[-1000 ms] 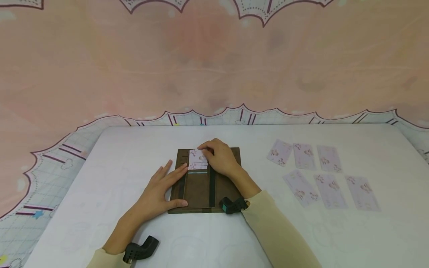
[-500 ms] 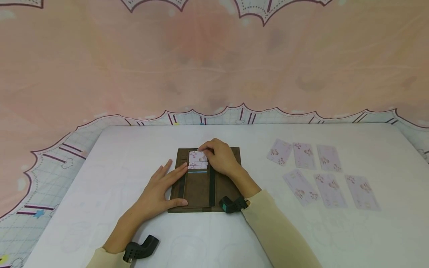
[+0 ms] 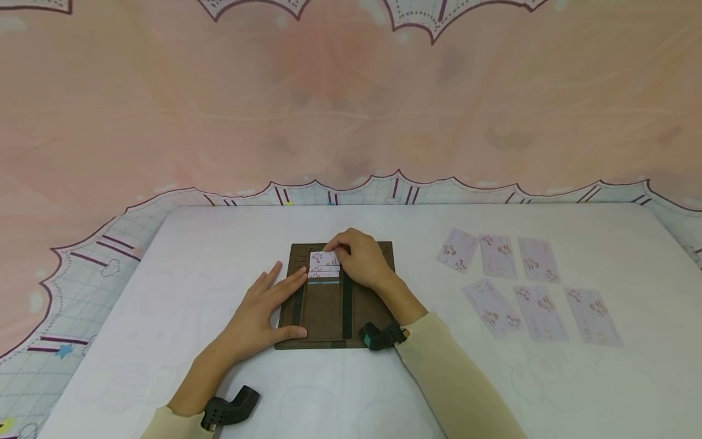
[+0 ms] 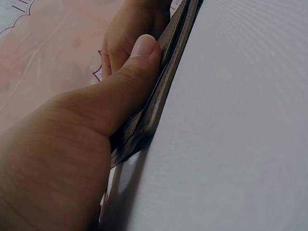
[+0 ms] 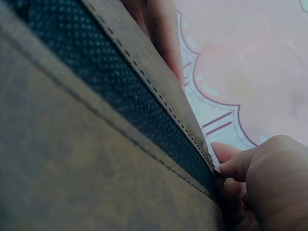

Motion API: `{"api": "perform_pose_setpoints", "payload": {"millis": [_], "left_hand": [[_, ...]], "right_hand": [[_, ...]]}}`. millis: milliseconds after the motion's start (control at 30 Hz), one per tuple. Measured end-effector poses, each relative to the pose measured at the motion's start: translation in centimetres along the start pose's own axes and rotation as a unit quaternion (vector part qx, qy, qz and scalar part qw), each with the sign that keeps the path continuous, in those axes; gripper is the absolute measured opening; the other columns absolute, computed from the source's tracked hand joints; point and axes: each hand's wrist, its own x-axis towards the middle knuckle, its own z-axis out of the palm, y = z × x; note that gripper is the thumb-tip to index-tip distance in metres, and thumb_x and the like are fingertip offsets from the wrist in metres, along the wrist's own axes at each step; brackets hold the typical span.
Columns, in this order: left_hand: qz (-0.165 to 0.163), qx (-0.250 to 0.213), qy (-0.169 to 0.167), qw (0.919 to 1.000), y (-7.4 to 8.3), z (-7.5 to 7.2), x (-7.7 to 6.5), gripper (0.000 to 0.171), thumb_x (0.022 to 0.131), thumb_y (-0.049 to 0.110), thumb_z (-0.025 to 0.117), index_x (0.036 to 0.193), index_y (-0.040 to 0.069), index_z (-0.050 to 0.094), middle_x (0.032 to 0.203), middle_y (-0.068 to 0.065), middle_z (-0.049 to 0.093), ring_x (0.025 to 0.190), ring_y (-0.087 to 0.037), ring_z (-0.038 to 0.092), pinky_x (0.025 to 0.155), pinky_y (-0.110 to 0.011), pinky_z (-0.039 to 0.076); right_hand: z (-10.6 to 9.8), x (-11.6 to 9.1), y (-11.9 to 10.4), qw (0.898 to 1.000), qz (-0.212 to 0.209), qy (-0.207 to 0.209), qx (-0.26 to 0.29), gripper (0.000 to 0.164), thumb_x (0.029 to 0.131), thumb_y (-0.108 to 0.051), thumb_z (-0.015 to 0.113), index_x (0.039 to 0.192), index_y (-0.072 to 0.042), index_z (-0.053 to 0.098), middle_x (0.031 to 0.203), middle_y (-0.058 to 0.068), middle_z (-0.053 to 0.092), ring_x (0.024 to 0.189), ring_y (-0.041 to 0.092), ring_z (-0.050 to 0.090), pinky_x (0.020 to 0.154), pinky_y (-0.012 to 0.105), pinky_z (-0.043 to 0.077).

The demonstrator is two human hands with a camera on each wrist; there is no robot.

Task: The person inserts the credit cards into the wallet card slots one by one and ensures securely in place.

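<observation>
A brown wallet (image 3: 323,314) lies spread out on the white table, with dark bands running down its inside. Patterned pink-and-white cards sit layered in its slots, and the uppermost card (image 3: 320,258) sticks out at the top. My right hand (image 3: 362,259) pinches that card's upper right corner between thumb and index finger; in the right wrist view only a sliver of the card (image 5: 215,163) shows at the fingertips. My left hand (image 3: 263,311) rests with spread fingers on the wallet's left side, the thumb (image 4: 137,62) lying over its near part in the left wrist view.
To the right, several similar cards lie face up in two rows, a back row with a tilted card (image 3: 457,250) and a front row with another card (image 3: 593,317). A patterned cloth (image 3: 351,110) rises behind the table's far edge.
The uppermost card has slid down toward the slot, so less of it sticks out. My right fingertips have moved slightly nearer with it; the left hand stays put.
</observation>
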Motion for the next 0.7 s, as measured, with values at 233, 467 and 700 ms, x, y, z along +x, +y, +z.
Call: {"api": "perform_pose_setpoints", "payload": {"millis": [233,467,700], "left_hand": [[0.000,-0.003,-0.003,1.0000,-0.05,0.03,-0.03,0.093,0.070,0.049,0.079,0.148,0.017,0.039,0.150,-0.002,0.037,0.144,-0.035,0.010,0.113,-0.058,0.008],[0.001,0.004,0.000,1.0000,-0.06,0.06,0.02,0.093,0.070,0.049,0.080,0.148,0.017,0.039,0.150,-0.002,0.038,0.144,-0.035,0.010,0.113,-0.058,0.009],[0.003,0.004,0.001,1.0000,-0.08,0.05,0.06,0.093,0.070,0.049,0.080,0.148,0.017,0.039,0.150,-0.002,0.038,0.144,-0.035,0.010,0.113,-0.058,0.009]], "right_hand": [[0.05,-0.03,0.01,1.000,0.011,-0.002,0.011,0.024,0.094,-0.006,0.052,0.092,-0.014,0.075,0.096,0.001,0.065,0.085,0.016,0.058,0.077,0.032,0.049],[-0.01,0.02,0.09,1.000,0.006,0.002,0.011,0.026,0.094,-0.005,0.052,0.091,-0.014,0.076,0.096,0.001,0.064,0.088,0.016,0.059,0.079,0.033,0.050],[-0.12,-0.02,0.01,1.000,0.011,-0.001,0.021,0.028,0.093,-0.004,0.051,0.089,-0.014,0.077,0.095,0.001,0.063,0.090,0.017,0.059,0.080,0.033,0.050]]}}
